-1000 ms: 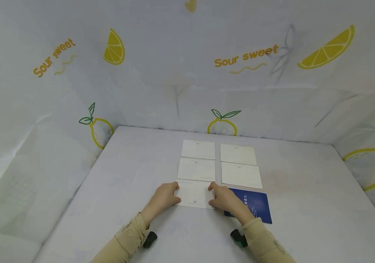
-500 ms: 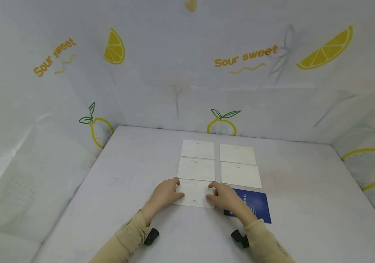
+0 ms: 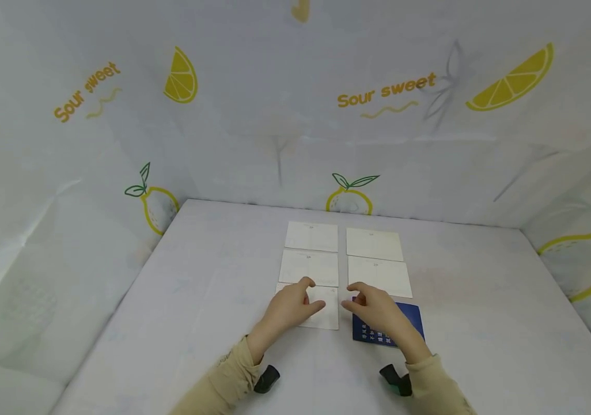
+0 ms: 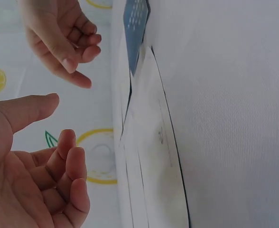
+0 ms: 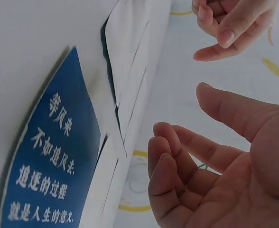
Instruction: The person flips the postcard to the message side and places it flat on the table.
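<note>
My left hand (image 3: 289, 304) hovers over the front white card (image 3: 329, 314) of the left column, thumb and fingers apart with nothing between them. Above the dark-blue card (image 3: 412, 316) is my right hand (image 3: 375, 308), its fingers loosely bent and holding nothing. The right wrist view shows white Chinese lettering on that blue card (image 5: 54, 156), which lies flat. Both hands are off the cards, with their fingertips facing each other across the gap between the columns. The left hand and forearm hide part of the front white card.
Two more white cards, a middle one (image 3: 308, 267) and a far one (image 3: 311, 236), complete the left column. Behind the blue card lie two others, a near one (image 3: 379, 276) and a far one (image 3: 375, 244). A lemon-print sheet (image 3: 254, 115) rises behind the white table (image 3: 212, 253).
My left hand has let go of the front white card's left edge and moved right over it. My right hand has shifted right, away from that card and over the blue one. The cards look unmoved.
</note>
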The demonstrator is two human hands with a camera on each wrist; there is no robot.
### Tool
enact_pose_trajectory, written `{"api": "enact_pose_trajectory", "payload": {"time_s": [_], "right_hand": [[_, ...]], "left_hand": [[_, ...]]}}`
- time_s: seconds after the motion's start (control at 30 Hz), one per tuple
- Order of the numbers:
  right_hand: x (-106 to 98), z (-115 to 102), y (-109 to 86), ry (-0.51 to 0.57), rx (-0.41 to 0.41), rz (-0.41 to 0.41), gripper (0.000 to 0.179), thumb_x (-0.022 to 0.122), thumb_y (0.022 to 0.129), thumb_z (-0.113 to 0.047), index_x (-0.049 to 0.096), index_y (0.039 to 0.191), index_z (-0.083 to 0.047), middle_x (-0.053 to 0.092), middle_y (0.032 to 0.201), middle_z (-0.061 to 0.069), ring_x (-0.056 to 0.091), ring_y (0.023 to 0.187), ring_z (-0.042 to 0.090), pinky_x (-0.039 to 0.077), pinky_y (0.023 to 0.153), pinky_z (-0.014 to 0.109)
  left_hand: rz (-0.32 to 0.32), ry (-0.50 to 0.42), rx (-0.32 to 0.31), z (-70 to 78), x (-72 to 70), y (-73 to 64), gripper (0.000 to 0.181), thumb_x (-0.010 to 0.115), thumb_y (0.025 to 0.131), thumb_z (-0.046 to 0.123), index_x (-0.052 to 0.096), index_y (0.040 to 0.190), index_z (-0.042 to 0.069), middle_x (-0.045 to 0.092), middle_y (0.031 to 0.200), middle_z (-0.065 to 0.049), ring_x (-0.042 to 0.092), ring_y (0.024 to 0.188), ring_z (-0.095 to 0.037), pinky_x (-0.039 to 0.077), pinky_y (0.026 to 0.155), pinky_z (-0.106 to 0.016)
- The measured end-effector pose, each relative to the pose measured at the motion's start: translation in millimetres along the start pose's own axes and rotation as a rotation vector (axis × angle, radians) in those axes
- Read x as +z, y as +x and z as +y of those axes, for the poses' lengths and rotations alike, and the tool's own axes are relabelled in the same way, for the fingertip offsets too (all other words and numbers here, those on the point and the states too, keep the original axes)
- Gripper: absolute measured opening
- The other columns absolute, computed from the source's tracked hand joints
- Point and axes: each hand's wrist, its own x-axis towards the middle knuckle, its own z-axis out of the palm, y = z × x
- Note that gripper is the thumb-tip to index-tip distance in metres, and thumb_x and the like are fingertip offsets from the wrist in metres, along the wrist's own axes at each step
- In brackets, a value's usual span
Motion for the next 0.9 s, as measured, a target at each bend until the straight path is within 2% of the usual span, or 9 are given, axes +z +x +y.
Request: {"api": "enact_pose_trajectory", "payload": {"time_s": [0.17, 0.4, 0.5, 0.63, 0.73, 0.9], "right_hand": [[-12.0, 10.7, -9.0, 0.002, 0.029, 0.028, 0.046, 0.062, 0.088, -0.027, 0.053, 0.125, 0.0, 0.055, 0.074, 0.003, 0.046, 0.062, 0.014, 0.039, 0.055, 0.027], [-26.7, 31.9, -21.0, -0.037, 0.071, 0.069, 0.053, 0.062, 0.088, -0.033, 0.051, 0.127, 0.002, 0.061, 0.087, 0.009, 0.053, 0.072, 0.016, 0.046, 0.062, 0.031], [-31.5, 40.9, -25.8, -0.051, 0.088, 0.075, 0.058, 0.061, 0.088, -0.036, 0.049, 0.128, 0.003, 0.064, 0.093, 0.012, 0.056, 0.078, 0.018, 0.049, 0.065, 0.035], [-36.8, 52.5, -31.4, -0.069, 0.128, 0.072, 0.06, 0.061, 0.088, -0.037, 0.047, 0.129, 0.006, 0.063, 0.096, 0.015, 0.057, 0.082, 0.021, 0.05, 0.069, 0.04], [-39.6, 60.1, -35.9, -0.08, 0.15, 0.077, 0.062, 0.061, 0.088, -0.035, 0.045, 0.129, 0.008, 0.061, 0.103, 0.022, 0.058, 0.089, 0.029, 0.05, 0.073, 0.045], [-42.1, 69.9, -43.0, -0.064, 0.213, 0.08, 0.069, 0.06, 0.088, -0.037, 0.038, 0.132, 0.012, 0.044, 0.12, 0.039, 0.051, 0.106, 0.048, 0.049, 0.079, 0.054]], "left_hand": [[0.005, -0.043, 0.035, 16.7, 13.4, 1.7, 0.047, 0.065, 0.085, 0.035, 0.054, 0.121, 0.007, 0.057, 0.065, 0.006, 0.044, 0.051, -0.003, 0.036, 0.047, -0.019], [-0.028, -0.112, 0.046, 39.0, 31.3, 3.2, 0.053, 0.066, 0.084, 0.034, 0.051, 0.126, 0.005, 0.064, 0.081, -0.001, 0.048, 0.059, -0.005, 0.038, 0.052, -0.019], [-0.045, -0.137, 0.041, 44.9, 40.5, 3.0, 0.056, 0.067, 0.083, 0.034, 0.05, 0.127, 0.004, 0.064, 0.089, -0.005, 0.05, 0.062, -0.005, 0.039, 0.053, -0.019], [-0.052, -0.124, 0.078, 49.9, 52.0, 1.7, 0.059, 0.068, 0.082, 0.035, 0.049, 0.128, 0.002, 0.061, 0.096, -0.007, 0.054, 0.071, -0.007, 0.042, 0.059, -0.018], [-0.043, -0.087, 0.106, 52.6, 58.3, -0.5, 0.061, 0.068, 0.082, 0.036, 0.05, 0.127, 0.001, 0.059, 0.1, -0.009, 0.056, 0.082, -0.012, 0.043, 0.066, -0.018], [-0.04, -0.056, 0.095, 54.6, 65.6, -4.9, 0.064, 0.069, 0.08, 0.037, 0.048, 0.129, 0.0, 0.055, 0.111, -0.016, 0.052, 0.095, -0.02, 0.045, 0.076, -0.025]]}}
